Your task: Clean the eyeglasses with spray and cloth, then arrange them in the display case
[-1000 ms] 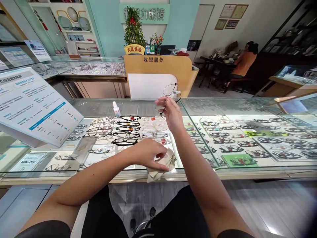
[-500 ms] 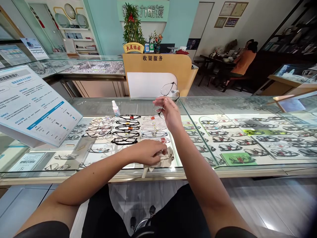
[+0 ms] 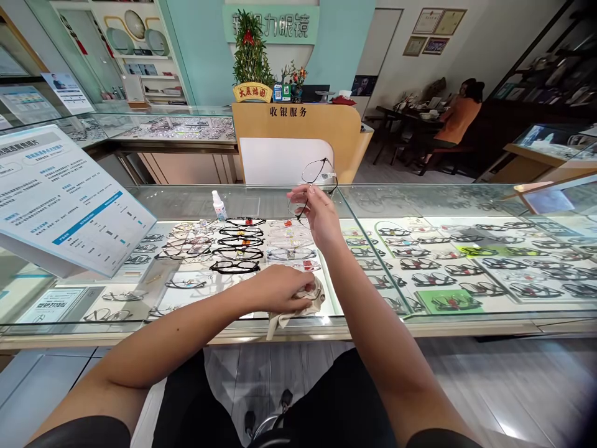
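Raised above the counter, my right hand (image 3: 321, 214) is closed on a pair of thin dark-framed eyeglasses (image 3: 314, 171). One lens stands up clear of the fingers, and the other is partly hidden behind them. Lower down, my left hand (image 3: 288, 290) rests at the front of the glass counter with its fingers curled into a beige cloth (image 3: 278, 320). The cloth is bunched, and one end hangs toward the counter's front edge. Some of it is covered by that hand.
A small white spray bottle (image 3: 219, 206) stands on the glass top (image 3: 252, 206). Rows of eyeglass frames (image 3: 236, 266) lie below it. A large printed sign (image 3: 69, 199) leans at left. Behind is a wooden cashier desk (image 3: 298, 124); a person in orange (image 3: 459, 121) sits far right.
The fingers of my left hand have drawn in and gathered the cloth, which is more bunched. The eyeglasses in my right hand stay almost in place, with a very slight shift.
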Available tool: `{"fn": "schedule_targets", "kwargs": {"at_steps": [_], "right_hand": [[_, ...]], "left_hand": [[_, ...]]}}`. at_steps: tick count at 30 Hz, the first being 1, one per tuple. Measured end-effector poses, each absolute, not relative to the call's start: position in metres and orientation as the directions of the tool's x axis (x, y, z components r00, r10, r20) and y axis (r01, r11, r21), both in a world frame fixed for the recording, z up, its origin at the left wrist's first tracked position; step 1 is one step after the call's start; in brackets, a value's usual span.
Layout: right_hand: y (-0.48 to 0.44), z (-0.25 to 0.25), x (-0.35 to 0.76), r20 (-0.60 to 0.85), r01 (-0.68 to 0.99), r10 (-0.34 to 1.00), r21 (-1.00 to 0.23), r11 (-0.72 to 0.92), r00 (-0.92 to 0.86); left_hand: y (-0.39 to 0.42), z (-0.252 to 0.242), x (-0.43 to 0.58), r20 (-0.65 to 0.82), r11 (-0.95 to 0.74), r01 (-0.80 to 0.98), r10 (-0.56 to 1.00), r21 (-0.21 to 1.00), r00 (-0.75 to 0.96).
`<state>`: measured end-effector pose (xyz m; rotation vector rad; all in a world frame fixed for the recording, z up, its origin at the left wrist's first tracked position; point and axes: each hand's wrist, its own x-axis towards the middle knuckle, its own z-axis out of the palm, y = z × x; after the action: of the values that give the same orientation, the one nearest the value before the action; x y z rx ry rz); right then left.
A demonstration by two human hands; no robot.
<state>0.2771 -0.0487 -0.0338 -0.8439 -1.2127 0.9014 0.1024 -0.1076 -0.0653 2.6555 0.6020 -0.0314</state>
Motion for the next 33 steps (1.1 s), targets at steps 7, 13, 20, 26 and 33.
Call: {"fn": "schedule_targets", "kwargs": {"at_steps": [7,13,20,26,33], "right_hand": [[-0.049,-0.034,0.276,0.403,-0.149,0.908,-0.897,0.417,0.115],[-0.049,-0.035,0.276,0.407,-0.166,0.906,-0.891,0.422,0.117],[-0.048,-0.036,0.277,0.41,-0.189,0.904,-0.884,0.427,0.123],[-0.047,-0.036,0.277,0.409,-0.162,0.904,-0.891,0.425,0.124],[-0.049,-0.033,0.278,0.41,-0.204,0.905,-0.881,0.426,0.118]], "left_hand": [[-0.111,-0.065,0.102,0.019,-0.835,0.339,0.385,0.434,0.923],[-0.11,-0.058,0.1,0.038,-0.629,0.309,0.475,0.713,0.879],[-0.108,-0.065,0.105,-0.007,-0.639,0.327,0.449,0.696,0.893],[-0.097,-0.058,0.101,0.034,-0.467,0.172,0.401,0.867,0.916],[-0.069,-0.019,0.065,0.038,-0.186,0.067,0.511,0.98,0.859]]}}
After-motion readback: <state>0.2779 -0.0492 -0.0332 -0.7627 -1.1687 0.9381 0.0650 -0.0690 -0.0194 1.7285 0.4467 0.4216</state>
